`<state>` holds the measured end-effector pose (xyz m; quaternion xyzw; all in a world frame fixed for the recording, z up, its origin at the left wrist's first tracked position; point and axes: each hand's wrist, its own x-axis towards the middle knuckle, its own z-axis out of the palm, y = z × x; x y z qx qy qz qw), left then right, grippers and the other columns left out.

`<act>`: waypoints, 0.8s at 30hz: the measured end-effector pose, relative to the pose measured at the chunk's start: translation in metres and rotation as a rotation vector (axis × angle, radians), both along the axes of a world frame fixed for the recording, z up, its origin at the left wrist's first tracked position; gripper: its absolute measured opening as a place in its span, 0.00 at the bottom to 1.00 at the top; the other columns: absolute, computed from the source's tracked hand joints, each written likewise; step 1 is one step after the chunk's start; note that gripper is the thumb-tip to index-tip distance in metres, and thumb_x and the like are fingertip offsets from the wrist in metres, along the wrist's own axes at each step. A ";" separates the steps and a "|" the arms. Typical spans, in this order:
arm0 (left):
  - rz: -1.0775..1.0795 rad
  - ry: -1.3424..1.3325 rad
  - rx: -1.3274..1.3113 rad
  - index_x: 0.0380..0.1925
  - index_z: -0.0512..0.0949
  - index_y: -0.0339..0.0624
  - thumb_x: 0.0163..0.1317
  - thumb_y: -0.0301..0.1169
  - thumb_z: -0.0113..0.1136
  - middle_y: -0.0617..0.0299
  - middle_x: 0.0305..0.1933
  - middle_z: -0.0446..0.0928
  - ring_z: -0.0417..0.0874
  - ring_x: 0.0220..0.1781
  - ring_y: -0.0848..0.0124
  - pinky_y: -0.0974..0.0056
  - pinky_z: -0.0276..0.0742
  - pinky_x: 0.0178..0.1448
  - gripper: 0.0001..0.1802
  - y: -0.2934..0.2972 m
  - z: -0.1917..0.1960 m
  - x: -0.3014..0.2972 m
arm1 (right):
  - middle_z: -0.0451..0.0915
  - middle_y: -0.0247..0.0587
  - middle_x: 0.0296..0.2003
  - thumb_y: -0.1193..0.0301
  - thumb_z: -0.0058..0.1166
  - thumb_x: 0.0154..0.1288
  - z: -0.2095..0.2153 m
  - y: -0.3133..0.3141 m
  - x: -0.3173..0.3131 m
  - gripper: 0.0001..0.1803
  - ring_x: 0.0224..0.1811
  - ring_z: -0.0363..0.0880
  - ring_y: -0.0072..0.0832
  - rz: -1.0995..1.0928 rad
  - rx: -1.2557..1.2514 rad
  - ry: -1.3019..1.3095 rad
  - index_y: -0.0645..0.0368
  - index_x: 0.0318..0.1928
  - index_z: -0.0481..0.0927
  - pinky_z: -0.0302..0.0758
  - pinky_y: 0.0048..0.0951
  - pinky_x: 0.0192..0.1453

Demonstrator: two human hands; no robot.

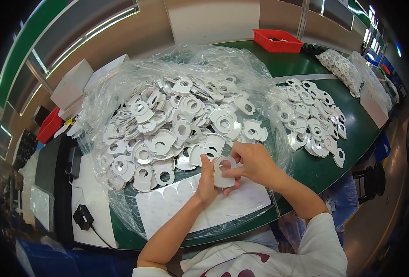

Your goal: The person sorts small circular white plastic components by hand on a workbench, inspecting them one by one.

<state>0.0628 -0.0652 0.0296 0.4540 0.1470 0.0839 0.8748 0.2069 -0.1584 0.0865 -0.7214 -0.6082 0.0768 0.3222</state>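
Observation:
Between my two hands is a white plastic part (pixel 222 179), flat and rounded with a round hole near its upper end. My left hand (pixel 207 183) grips it from the left side, thumb up along its edge and fingertips showing beneath. My right hand (pixel 253 162) is closed at its upper right, with fingers bent over the part's face; whether a small piece is pinched there I cannot make out. Below lies a white sheet (pixel 167 207) with faint round outlines. Just beyond my hands rises a large pile of similar white parts (pixel 163 138) on clear plastic film (pixel 117 87).
A second group of white parts (pixel 315 124) lies to the right on the green table (pixel 347 164). At the back stands a red bin (pixel 278 41), with a bag of white rings (pixel 340 69) to its right. White boxes (pixel 73 85) and a black adapter (pixel 82 217) are at the left.

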 end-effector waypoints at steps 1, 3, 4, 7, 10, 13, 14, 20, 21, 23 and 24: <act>0.002 0.000 0.001 0.47 0.66 0.46 0.56 0.74 0.11 0.56 0.38 0.76 0.81 0.34 0.69 0.72 0.65 0.22 0.48 0.000 0.000 0.000 | 0.76 0.40 0.19 0.58 0.70 0.45 0.001 -0.002 0.004 0.20 0.21 0.77 0.33 0.002 0.001 0.000 0.61 0.25 0.75 0.71 0.32 0.25; -0.018 -0.016 -0.040 0.49 0.65 0.45 0.57 0.74 0.12 0.54 0.38 0.76 0.81 0.34 0.68 0.71 0.65 0.22 0.48 0.000 0.001 -0.001 | 0.77 0.40 0.21 0.65 0.67 0.51 0.001 -0.006 0.013 0.14 0.23 0.78 0.30 0.100 -0.030 0.237 0.62 0.29 0.78 0.73 0.29 0.27; -0.017 -0.016 -0.039 0.49 0.65 0.45 0.57 0.74 0.12 0.54 0.38 0.76 0.81 0.34 0.68 0.71 0.65 0.22 0.48 -0.001 0.003 -0.001 | 0.77 0.40 0.21 0.65 0.67 0.51 0.000 -0.007 0.016 0.14 0.23 0.78 0.30 0.101 -0.029 0.237 0.62 0.29 0.78 0.73 0.29 0.27; -0.036 -0.031 0.001 0.54 0.65 0.43 0.59 0.73 0.15 0.55 0.42 0.77 0.81 0.41 0.68 0.70 0.72 0.30 0.48 -0.005 0.010 -0.002 | 0.78 0.36 0.25 0.71 0.60 0.58 -0.001 -0.008 0.025 0.07 0.25 0.77 0.23 0.089 -0.039 0.370 0.63 0.32 0.79 0.75 0.25 0.27; 0.132 -0.057 0.048 0.58 0.64 0.41 0.68 0.63 0.28 0.56 0.47 0.77 0.79 0.49 0.69 0.67 0.75 0.42 0.38 -0.004 0.014 -0.001 | 0.78 0.35 0.27 0.71 0.57 0.61 0.009 -0.006 0.053 0.07 0.28 0.75 0.20 -0.171 0.195 0.445 0.63 0.35 0.79 0.74 0.25 0.28; 0.363 -0.171 0.543 0.54 0.71 0.36 0.68 0.32 0.51 0.57 0.51 0.78 0.77 0.52 0.65 0.63 0.74 0.49 0.17 0.025 0.020 -0.011 | 0.77 0.29 0.29 0.68 0.53 0.66 0.024 -0.028 0.115 0.08 0.30 0.73 0.13 -0.445 0.537 0.370 0.60 0.37 0.80 0.68 0.16 0.23; 0.360 -0.172 0.543 0.54 0.71 0.36 0.68 0.32 0.51 0.57 0.51 0.78 0.77 0.52 0.65 0.63 0.74 0.49 0.17 0.033 0.023 -0.016 | 0.78 0.30 0.30 0.68 0.54 0.66 0.028 -0.041 0.137 0.08 0.31 0.73 0.14 -0.604 0.570 0.306 0.60 0.38 0.80 0.71 0.19 0.27; 0.423 0.077 1.792 0.54 0.71 0.40 0.60 0.30 0.59 0.56 0.58 0.73 0.71 0.60 0.55 0.54 0.66 0.61 0.21 0.044 0.037 -0.029 | 0.81 0.37 0.34 0.70 0.54 0.65 0.031 -0.081 0.182 0.10 0.32 0.75 0.24 -1.049 0.605 -0.222 0.60 0.44 0.81 0.73 0.25 0.40; 0.425 0.079 1.795 0.54 0.71 0.40 0.60 0.30 0.59 0.56 0.58 0.73 0.71 0.60 0.55 0.54 0.66 0.61 0.21 0.041 0.038 -0.029 | 0.82 0.38 0.35 0.70 0.54 0.64 0.033 -0.079 0.177 0.11 0.32 0.76 0.25 -1.034 0.660 -0.324 0.61 0.45 0.81 0.73 0.25 0.40; 0.302 0.113 1.777 0.58 0.69 0.41 0.55 0.28 0.63 0.56 0.63 0.69 0.64 0.68 0.55 0.55 0.58 0.69 0.28 0.035 0.034 -0.025 | 0.82 0.38 0.36 0.72 0.55 0.63 0.034 -0.065 0.158 0.10 0.33 0.77 0.24 -0.786 0.641 -0.120 0.61 0.44 0.81 0.73 0.25 0.40; 0.304 0.117 1.779 0.58 0.69 0.41 0.55 0.28 0.63 0.56 0.63 0.69 0.64 0.68 0.55 0.55 0.58 0.69 0.28 0.034 0.030 -0.025 | 0.82 0.38 0.35 0.73 0.56 0.63 0.031 -0.052 0.142 0.09 0.34 0.78 0.24 -0.618 0.560 0.008 0.61 0.43 0.81 0.73 0.24 0.41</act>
